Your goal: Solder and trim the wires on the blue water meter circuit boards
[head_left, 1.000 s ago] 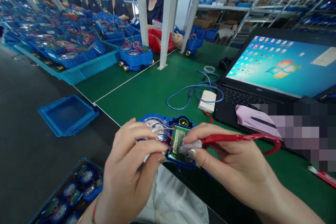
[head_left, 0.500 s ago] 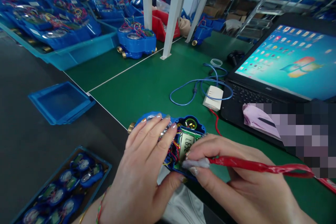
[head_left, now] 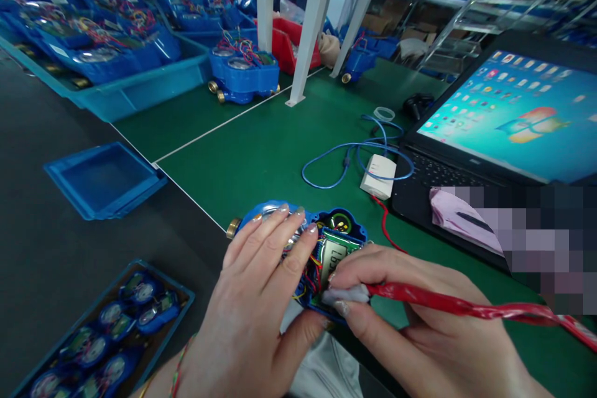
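Note:
A blue water meter (head_left: 338, 219) with a brass fitting, coloured wires and a circuit board with a digit display (head_left: 332, 256) lies at the front edge of the green table. My left hand (head_left: 261, 280) spreads over the meter's left part, fingers on its round dial and thumb at the near side, gripping it. Between thumb and forefinger, my right hand (head_left: 420, 311) pinches a whitish-grey probe tip (head_left: 346, 294) with a red wrapped cable (head_left: 448, 303), held against the board's lower edge. The very end of the tip is hidden.
A white box (head_left: 379, 176) with a blue cable lies beside the laptop (head_left: 471, 155). White posts (head_left: 314, 18) rise behind, near another blue meter (head_left: 245, 74). Trays (head_left: 144, 90) of meters stand left and lower left. People sit at the back.
The camera view has shifted slightly. The red cable behind my right hand has straightened where it was looped. Both hands keep their places on the meter.

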Action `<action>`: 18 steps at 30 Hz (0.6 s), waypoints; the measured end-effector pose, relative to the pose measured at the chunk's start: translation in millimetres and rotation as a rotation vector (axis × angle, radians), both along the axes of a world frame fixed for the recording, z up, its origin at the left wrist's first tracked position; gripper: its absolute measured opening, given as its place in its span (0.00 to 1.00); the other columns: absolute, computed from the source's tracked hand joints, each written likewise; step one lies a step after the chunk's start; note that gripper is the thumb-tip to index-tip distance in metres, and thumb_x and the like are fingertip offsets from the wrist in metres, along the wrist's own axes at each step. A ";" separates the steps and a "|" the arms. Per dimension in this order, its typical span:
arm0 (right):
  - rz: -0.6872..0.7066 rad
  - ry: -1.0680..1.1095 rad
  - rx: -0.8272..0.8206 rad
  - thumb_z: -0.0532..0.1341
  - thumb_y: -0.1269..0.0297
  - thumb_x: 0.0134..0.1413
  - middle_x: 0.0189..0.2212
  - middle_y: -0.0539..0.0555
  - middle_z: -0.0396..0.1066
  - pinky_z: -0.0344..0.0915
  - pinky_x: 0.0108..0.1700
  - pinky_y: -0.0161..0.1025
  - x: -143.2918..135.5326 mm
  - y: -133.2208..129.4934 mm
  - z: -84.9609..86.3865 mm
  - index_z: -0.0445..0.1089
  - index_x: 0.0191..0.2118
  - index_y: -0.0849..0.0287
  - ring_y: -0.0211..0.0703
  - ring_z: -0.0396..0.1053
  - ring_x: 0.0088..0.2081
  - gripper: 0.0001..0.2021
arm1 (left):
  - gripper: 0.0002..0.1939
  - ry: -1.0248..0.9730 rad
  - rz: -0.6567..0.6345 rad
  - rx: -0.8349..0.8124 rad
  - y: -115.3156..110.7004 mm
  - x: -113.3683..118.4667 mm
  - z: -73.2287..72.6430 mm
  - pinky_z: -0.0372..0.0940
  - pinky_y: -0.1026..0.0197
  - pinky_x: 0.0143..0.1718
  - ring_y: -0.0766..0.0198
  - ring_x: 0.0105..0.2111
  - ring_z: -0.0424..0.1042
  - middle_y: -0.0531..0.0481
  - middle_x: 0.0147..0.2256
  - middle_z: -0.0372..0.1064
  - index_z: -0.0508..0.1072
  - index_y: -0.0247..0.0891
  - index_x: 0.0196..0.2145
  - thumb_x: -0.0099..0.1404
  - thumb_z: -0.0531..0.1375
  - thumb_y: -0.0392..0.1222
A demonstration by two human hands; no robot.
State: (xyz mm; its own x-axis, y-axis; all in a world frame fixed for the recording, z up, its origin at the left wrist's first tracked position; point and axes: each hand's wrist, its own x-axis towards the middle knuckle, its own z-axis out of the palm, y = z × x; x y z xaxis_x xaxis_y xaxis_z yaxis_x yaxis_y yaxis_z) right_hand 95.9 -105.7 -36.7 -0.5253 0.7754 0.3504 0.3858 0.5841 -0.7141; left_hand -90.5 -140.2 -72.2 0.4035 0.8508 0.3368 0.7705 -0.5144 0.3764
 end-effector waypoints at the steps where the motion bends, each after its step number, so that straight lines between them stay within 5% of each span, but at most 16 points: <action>1: 0.002 0.001 -0.001 0.59 0.77 0.52 0.29 0.48 0.74 0.70 0.32 0.30 -0.7 0.3 0.2 0.67 0.36 0.57 0.36 0.73 0.29 0.08 | 0.29 0.000 0.000 0.003 0.0 0.1 0.1 0.38 0.53 0.63 0.54 0.62 0.43 0.46 0.63 0.43 0.52 0.33 0.60 0.66 0.54 0.45; 18: 0.000 0.003 -0.020 0.58 0.77 0.52 0.28 0.47 0.73 0.69 0.32 0.30 -1.4 0.5 -0.6 0.67 0.35 0.58 0.34 0.72 0.29 0.07 | 0.26 0.015 -0.004 0.042 0.5 0.3 -1.3 0.39 0.53 0.62 0.53 0.62 0.45 0.45 0.62 0.45 0.54 0.32 0.60 0.67 0.52 0.44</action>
State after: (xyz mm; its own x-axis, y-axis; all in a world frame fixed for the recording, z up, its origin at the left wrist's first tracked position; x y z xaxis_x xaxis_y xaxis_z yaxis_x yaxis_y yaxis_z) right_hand 94.4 -105.1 -37.3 -0.5242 0.7825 0.3361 0.3838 0.5694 -0.7270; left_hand -90.2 -139.7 -73.5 0.4119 0.8346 0.3657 0.7740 -0.5323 0.3430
